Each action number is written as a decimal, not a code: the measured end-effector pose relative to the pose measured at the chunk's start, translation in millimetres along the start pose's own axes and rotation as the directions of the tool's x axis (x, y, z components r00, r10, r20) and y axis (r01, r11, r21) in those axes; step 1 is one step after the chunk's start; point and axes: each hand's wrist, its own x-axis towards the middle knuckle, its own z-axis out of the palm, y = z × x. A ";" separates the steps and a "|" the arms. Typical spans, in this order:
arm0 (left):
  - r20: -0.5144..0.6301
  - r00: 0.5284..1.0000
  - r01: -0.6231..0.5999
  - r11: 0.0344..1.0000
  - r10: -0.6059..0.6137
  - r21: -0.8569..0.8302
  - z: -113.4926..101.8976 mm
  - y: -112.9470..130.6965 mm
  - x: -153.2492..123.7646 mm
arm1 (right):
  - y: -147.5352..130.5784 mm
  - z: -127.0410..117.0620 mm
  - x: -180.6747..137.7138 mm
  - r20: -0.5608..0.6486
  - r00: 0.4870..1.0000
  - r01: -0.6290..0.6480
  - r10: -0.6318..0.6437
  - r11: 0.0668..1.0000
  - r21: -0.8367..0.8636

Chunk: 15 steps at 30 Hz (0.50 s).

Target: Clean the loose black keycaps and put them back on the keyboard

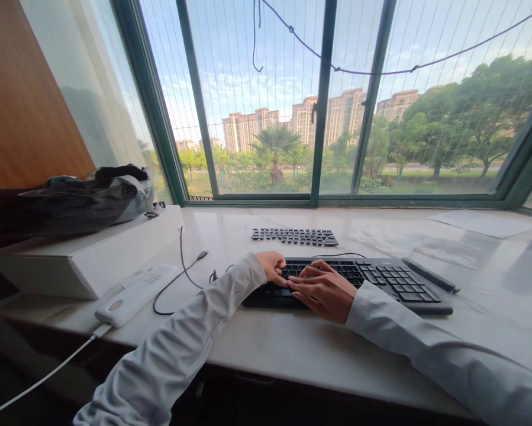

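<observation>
A black keyboard lies on the white sill, its number pad on the right fitted with keycaps. Much of its main letter area shows open key sockets. At the left part of the keyboard, my left hand is curled closed with its thumb pointing down to the keys; whatever its fingers hold is hidden. My right hand reaches over the lower middle keys, fingers stretched out to the left, their tips close to my left thumb. Behind the keyboard, loose black keycaps lie in rows.
A dark stick-like bar rests along the keyboard's right end. Left are a white power bank, a black cable, and a white box bearing a dark bag. Clear plastic and paper lie right. Windows rise behind.
</observation>
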 end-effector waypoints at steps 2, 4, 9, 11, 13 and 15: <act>0.041 0.999 0.014 0.986 -0.007 -0.164 -5.5 -2.4 -1.0 | 3.1 -1.5 -0.5 -0.010 1.000 0.010 -0.010 1.000 -0.028; 0.000 0.999 0.035 0.958 -0.036 -0.284 -14.3 -7.2 -2.1 | 8.3 -3.6 -1.7 -0.034 0.999 0.001 -0.003 0.998 -0.069; -0.566 0.812 0.223 0.972 -0.141 0.078 -35.5 -28.1 0.6 | 26.1 -11.7 -4.9 -0.048 0.998 -0.057 0.048 0.979 -0.195; -0.667 0.733 0.297 0.945 -0.135 0.136 -37.6 -36.7 3.2 | 35.6 -16.9 -5.3 -0.029 0.995 -0.102 0.098 0.962 -0.254; -0.709 0.694 0.343 0.925 -0.129 0.167 -36.2 -42.9 5.9 | 49.1 -24.1 -6.9 -0.005 0.983 -0.177 0.186 0.930 -0.321; -0.727 0.678 0.390 0.892 -0.111 0.227 -33.7 -45.6 8.8 | 68.6 -33.7 -12.6 0.009 0.951 -0.281 0.309 0.875 -0.394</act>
